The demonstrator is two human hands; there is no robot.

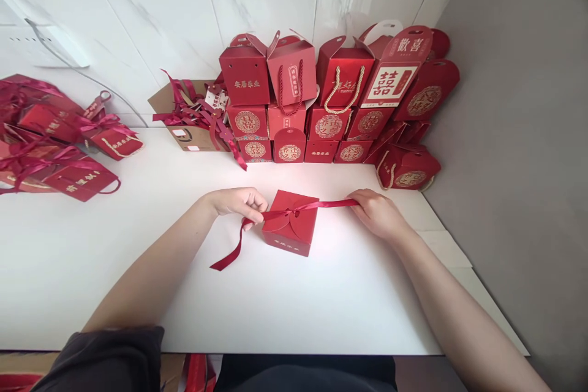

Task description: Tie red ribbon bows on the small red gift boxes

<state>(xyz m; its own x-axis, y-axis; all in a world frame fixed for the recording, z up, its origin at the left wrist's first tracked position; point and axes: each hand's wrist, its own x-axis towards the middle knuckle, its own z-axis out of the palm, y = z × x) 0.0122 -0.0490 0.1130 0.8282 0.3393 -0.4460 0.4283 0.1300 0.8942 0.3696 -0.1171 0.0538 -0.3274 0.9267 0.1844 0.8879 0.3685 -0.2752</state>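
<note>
A red gift box point(288, 234) with gold lettering on its front stands on the white table, its top flaps folded together. Through the top runs a dark red ribbon point(333, 203), crossed in a knot at the middle. On the left, my left hand point(243, 203) pinches one end between thumb and fingers, and a loose tail hangs from it to the table. My right hand point(377, 211) is closed on the other end, to the right of the box. Between both hands the ribbon is stretched nearly straight.
Behind the box, several red gift boxes point(248, 122) are stacked against the tiled wall. A brown cardboard box point(184, 135) holds ribbons and tags. More ribboned red boxes point(82, 177) are piled at the left. A grey wall point(519, 135) borders the table point(294, 312) on the right.
</note>
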